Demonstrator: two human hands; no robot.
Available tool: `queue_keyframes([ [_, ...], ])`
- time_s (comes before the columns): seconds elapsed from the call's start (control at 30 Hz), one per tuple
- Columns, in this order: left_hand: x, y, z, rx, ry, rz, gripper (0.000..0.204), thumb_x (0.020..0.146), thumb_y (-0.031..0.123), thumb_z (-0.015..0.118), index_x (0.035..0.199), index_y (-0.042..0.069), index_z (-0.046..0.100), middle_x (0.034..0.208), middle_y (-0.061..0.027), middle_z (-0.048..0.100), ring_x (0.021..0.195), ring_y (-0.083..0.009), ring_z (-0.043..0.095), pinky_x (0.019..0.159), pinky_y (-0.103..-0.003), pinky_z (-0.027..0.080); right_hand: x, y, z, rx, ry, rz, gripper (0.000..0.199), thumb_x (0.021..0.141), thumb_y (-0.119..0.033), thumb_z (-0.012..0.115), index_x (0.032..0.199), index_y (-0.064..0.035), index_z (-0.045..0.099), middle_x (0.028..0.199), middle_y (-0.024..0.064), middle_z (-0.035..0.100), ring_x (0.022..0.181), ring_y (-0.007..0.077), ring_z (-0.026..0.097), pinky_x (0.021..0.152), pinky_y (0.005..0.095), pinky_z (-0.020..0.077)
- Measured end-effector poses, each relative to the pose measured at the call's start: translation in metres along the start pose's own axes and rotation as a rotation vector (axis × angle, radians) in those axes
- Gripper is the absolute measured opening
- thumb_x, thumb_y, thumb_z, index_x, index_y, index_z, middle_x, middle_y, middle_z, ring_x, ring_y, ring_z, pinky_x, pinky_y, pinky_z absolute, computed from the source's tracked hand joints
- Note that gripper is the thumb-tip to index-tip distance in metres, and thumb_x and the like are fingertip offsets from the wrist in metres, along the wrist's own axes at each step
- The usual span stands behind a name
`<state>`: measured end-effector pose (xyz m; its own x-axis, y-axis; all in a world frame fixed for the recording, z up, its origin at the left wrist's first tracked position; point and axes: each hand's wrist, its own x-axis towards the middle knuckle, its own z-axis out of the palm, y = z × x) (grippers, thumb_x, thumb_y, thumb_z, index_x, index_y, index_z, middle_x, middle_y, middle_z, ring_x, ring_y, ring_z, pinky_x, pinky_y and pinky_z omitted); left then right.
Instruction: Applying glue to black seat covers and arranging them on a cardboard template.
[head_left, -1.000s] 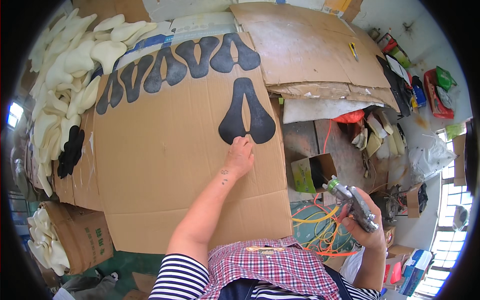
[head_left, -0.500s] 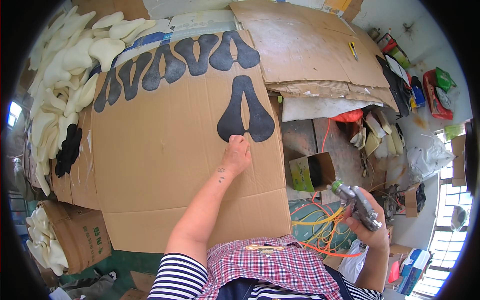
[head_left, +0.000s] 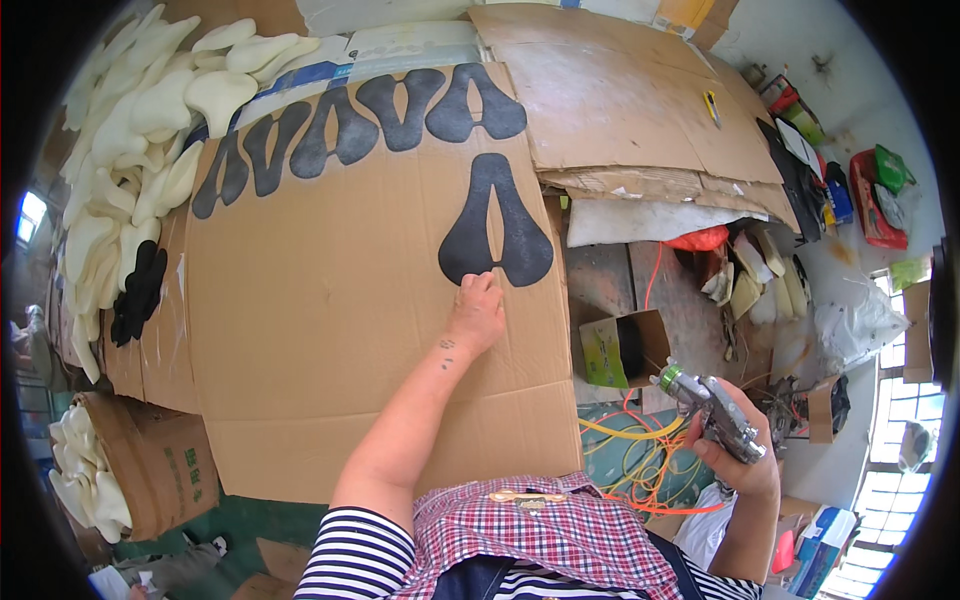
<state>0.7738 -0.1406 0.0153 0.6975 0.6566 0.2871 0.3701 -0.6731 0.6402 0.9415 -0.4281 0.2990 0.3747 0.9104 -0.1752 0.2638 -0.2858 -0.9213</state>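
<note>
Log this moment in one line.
left hand: at near edge of black saddle-shaped pad; right hand: holds spray gun; similar pads: beyond

A brown cardboard sheet (head_left: 330, 370) carries six black pads. Five of them form a row (head_left: 312, 145) along the far edge, from the far left corner to the far right one, their narrow ends pointing alternately away from and toward the near edge. The sixth pad (head_left: 464, 240) lies by itself near the right edge, narrow end toward the far edge. A crease crosses the sheet above its near edge. Just beyond the far right corner, a cardboard stack (head_left: 610, 110) with a pale, dusty top bears a yellow cutter (head_left: 711, 108) near its right edge.
</note>
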Motion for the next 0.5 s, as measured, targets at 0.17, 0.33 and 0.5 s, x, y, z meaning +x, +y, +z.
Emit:
queue_keyframes([
  [0.17,-0.018,0.001,-0.006,0.042,-0.051,-0.089,0.019,0.075,0.006,0.062,0.092,0.000,0.062,0.117,-0.0173,0.056,0.110,-0.0355,0.050,0.096,-0.043,0.043,0.016,-0.007,0.011,0.217,0.017,-0.053,0.063,0.076,-0.005,0.073,0.133,0.0038,0.046,0.086,0.0089,0.063,0.078,0.0146,0.060,0.072,0.0292,0.0496],
  [0.33,-0.085,-0.017,-0.039,0.113,-0.003,-0.228,0.012,0.077,0.009,0.059,0.088,0.005,0.063,0.096,-0.0140,0.060,0.099,-0.0334,0.053,0.085,-0.044,0.046,0.024,-0.003,0.008,0.042,-0.187,0.013,0.064,0.076,-0.006,0.073,0.134,0.0032,0.047,0.088,0.0078,0.064,0.078,0.0142,0.060,0.072,0.0283,0.0490],
  [0.5,-0.205,-0.060,-0.104,0.128,0.320,-0.658,0.013,0.084,0.015,0.064,0.084,0.005,0.057,0.085,-0.0107,0.057,0.083,-0.0264,0.055,0.075,-0.038,0.045,0.029,-0.003,0.015,0.064,-0.175,-0.025,0.066,0.075,-0.008,0.075,0.133,0.0041,0.047,0.090,0.0083,0.064,0.078,0.0140,0.060,0.072,0.0278,0.0486],
])
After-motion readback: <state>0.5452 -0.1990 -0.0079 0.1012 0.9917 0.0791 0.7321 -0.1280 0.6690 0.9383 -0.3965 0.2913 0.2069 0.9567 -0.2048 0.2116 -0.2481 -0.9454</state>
